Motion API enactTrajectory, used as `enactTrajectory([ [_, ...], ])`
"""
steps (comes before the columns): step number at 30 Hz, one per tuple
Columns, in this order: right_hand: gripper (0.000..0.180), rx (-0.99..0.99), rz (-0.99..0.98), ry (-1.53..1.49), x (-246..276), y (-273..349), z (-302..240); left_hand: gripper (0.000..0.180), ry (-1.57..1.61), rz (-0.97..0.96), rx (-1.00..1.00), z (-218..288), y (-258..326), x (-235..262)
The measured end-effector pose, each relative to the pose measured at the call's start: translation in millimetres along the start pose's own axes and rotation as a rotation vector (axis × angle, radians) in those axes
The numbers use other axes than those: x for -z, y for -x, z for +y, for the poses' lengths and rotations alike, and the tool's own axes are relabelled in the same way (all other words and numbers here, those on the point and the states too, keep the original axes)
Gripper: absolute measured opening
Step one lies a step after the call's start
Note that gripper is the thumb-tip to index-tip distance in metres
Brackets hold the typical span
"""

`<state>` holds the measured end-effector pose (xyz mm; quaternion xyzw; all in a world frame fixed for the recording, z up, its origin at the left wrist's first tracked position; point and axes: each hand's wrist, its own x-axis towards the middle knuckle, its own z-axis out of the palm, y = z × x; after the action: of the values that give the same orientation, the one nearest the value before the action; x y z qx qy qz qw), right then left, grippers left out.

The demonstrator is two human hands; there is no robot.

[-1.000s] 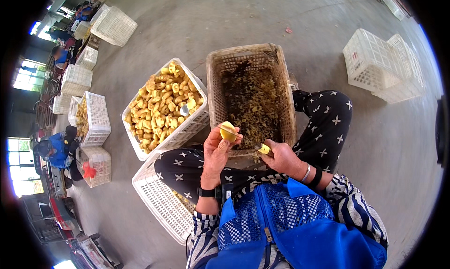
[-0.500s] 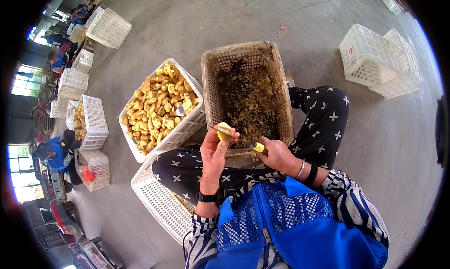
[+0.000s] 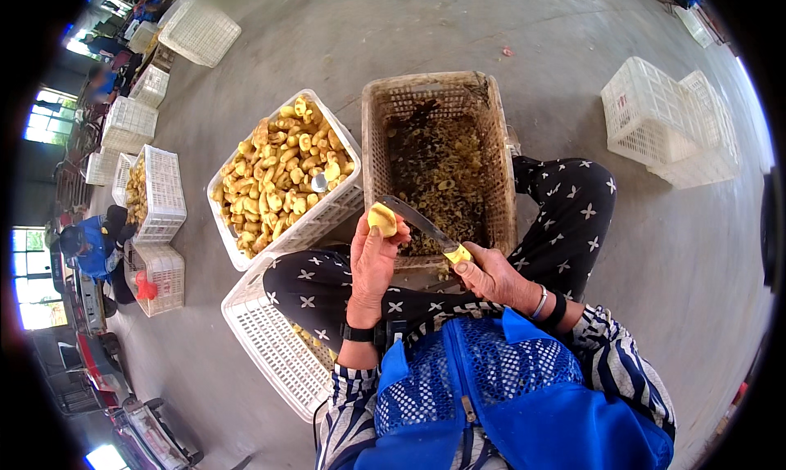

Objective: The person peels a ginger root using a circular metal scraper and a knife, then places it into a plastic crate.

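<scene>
My left hand (image 3: 372, 261) holds a small yellow peeled root piece (image 3: 381, 219) at its fingertips, over my lap. My right hand (image 3: 490, 275) grips a knife (image 3: 422, 224) by its yellow handle, and the long blade points left with its tip against the piece. Just beyond both hands stands a brown basket (image 3: 442, 101) holding dark peelings. To its left, a white crate (image 3: 348, 204) is full of yellow peeled pieces, with a small metal tool lying among them.
A second white crate (image 3: 270, 347) lies by my left knee. Empty white crates (image 3: 663, 118) are stacked at the right and several more (image 3: 155, 192) stand at the left, where another person in blue (image 3: 94, 245) sits. The floor is bare concrete.
The knife blade has swung up and to the left until it meets the piece in my left hand. The view has shifted slightly; both hands stay over my lap.
</scene>
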<state>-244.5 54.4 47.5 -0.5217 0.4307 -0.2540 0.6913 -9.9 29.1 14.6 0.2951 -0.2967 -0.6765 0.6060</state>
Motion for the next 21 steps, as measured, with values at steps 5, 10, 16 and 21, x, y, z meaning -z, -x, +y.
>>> enactTrajectory([
  [5, 0.05, 0.067, 0.038, 0.173, -0.7, -4.2, 7.6, 0.037, 0.006, -0.005, -0.034, -2.5, 2.6, -7.8],
  [10, 0.049, 0.049, 0.057, 0.256, -3.3, -2.1, 6.0, 0.04, 0.04, 0.015, -0.079, -5.5, 4.6, -14.6],
  [16, 0.042, 0.071, 0.076, 0.337, -8.1, -0.8, -2.2, 0.038, -0.111, 0.006, -0.115, -14.1, 6.0, -7.3],
  [21, 0.039, 0.085, 0.112, 0.363, -14.3, -2.7, -8.3, 0.039, 0.143, 0.058, -0.033, -11.1, 4.0, -20.9],
])
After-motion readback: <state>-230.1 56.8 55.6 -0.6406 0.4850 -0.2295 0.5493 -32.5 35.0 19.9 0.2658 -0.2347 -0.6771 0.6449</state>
